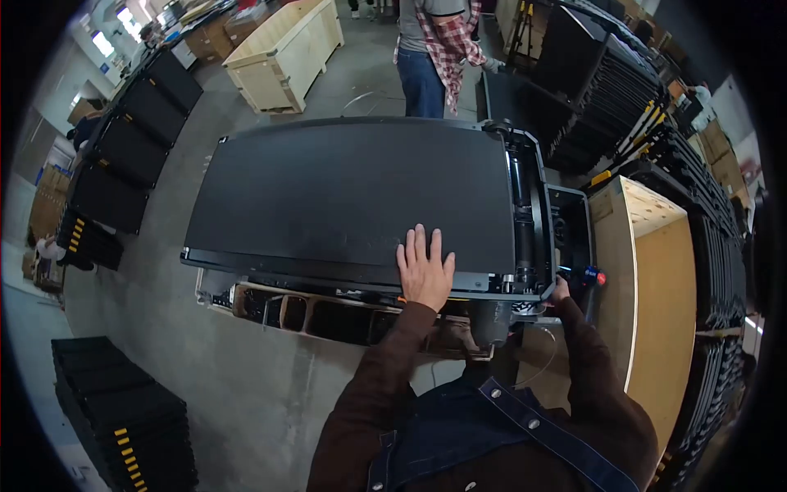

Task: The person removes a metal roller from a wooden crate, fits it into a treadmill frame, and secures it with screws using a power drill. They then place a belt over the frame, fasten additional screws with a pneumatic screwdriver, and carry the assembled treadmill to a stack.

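Plywood crate (656, 271) crowds treadmill (344, 189); left hand (425, 271) lies splayed flat (right hand (561, 289): grip unclear).

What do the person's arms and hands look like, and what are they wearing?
Both arms wear long dark brown sleeves that reach the wrists. The left hand is bare, with no glove. The right hand is mostly hidden but looks bare too. Below them is a blue denim apron with a strap and round metal studs.

This is a factory floor or assembly workshop. Bare concrete floor (246, 394), wooden shipping crates (287, 53), and long rows of identical stacked black units (123, 418) fill the space. Another worker (434, 49) stands nearby.
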`<state>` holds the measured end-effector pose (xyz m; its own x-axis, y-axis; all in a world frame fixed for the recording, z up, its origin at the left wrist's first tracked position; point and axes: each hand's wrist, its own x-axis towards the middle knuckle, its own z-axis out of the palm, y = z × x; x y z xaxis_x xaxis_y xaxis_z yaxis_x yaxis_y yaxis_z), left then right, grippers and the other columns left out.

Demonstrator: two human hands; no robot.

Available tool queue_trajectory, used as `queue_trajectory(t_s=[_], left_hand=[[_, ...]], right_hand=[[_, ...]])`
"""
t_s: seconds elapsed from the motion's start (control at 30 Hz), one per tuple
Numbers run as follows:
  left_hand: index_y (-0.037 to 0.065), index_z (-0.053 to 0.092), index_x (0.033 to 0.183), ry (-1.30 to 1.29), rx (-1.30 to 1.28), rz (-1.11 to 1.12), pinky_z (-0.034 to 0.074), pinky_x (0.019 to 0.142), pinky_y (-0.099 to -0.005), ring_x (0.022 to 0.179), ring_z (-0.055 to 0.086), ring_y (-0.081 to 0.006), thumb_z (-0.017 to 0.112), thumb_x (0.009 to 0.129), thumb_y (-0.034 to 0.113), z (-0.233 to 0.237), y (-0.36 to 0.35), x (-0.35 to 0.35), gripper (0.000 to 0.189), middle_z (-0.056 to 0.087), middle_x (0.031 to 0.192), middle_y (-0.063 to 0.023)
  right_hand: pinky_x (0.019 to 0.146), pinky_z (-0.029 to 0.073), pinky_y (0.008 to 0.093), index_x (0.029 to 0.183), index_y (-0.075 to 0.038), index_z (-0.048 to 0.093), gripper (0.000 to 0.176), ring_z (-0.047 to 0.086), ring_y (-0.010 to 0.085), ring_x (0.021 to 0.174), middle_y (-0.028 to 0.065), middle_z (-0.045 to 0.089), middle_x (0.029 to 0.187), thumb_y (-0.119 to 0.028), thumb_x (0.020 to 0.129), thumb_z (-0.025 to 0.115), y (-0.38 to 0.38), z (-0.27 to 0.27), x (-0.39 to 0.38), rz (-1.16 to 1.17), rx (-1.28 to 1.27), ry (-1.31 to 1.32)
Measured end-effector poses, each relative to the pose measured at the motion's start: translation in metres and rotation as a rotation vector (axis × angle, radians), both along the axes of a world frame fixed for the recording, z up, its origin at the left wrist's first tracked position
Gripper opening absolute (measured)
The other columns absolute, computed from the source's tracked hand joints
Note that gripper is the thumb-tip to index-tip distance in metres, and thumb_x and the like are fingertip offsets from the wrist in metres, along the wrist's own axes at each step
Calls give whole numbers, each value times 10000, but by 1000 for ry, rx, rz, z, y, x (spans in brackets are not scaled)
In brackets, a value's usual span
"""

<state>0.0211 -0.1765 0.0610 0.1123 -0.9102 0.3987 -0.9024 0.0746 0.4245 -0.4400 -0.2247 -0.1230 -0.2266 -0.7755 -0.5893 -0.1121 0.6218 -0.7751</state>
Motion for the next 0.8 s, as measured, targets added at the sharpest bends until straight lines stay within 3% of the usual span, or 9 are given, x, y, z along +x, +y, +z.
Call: queue_trajectory(t_s=[0.07,0.17,0.3,0.5,0.6,0.63,0.73,0.77,0.8], left_hand=[[81,484,1452,30,2,-73,238,1175,-551,1443,333,-399,568,982,374,-3,3,9,560,394,1536,-235],[95,479,1461,16,-39,-195,239,1174,-554,1442,328,-405,559,989,381,-5,5,22,558,380,1543,-243],[102,498,1445,-37,19,-299,274,1157,-569,1424,354,-413,580,983,393,4,3,38,551,395,1531,-250],[97,490,1456,-72,100,-423,236,1171,-600,1465,344,-348,499,1035,374,9,-10,84,504,418,1554,-169],[75,484,1456,-123,144,-379,275,1158,-603,1455,366,-343,492,1039,380,10,-42,117,516,441,1544,-150],[75,484,1456,-146,150,-369,275,1158,-603,1455,366,-343,492,1039,380,11,-59,126,516,441,1544,-150],[53,451,1474,-233,71,-374,322,1142,-572,1441,390,-350,487,1040,391,5,-136,155,552,437,1549,-144],[53,451,1474,-245,62,-382,322,1142,-572,1441,390,-350,487,1040,391,4,-174,161,552,437,1549,-144],[46,455,1470,-279,40,-374,324,1144,-561,1436,399,-348,490,1038,390,3,-209,166,553,449,1538,-152]], right_hand=[[418,523,349,1198,-30,593,280,663,194,611,114,660,807,-73,922,619,43,77,45,-183,-55,36],[502,522,280,1175,-38,605,236,605,136,581,64,647,781,-127,956,605,103,149,101,-426,-366,-7],[581,553,306,1190,-69,599,265,639,169,646,68,659,825,-263,1009,583,173,214,229,-321,-260,-306],[969,498,581,1256,-88,573,469,622,377,1136,191,651,1242,-453,1070,343,153,111,354,-463,228,-1152],[979,479,590,1206,-84,596,487,625,344,1114,178,663,1195,-448,1073,302,107,122,399,-621,131,-1416],[989,474,561,1148,-76,615,508,633,311,1060,146,678,1126,-479,1055,321,91,148,414,-690,70,-1455],[850,522,385,1292,-120,584,591,640,265,1060,102,655,1241,-591,966,440,100,-42,419,-421,-222,-2166],[759,507,323,1325,-139,577,648,628,240,1051,71,634,1293,-636,925,468,98,29,417,-778,42,-2035],[759,507,323,1325,-139,577,648,628,240,1051,71,634,1293,-636,925,468,91,59,425,-783,32,-2042]])
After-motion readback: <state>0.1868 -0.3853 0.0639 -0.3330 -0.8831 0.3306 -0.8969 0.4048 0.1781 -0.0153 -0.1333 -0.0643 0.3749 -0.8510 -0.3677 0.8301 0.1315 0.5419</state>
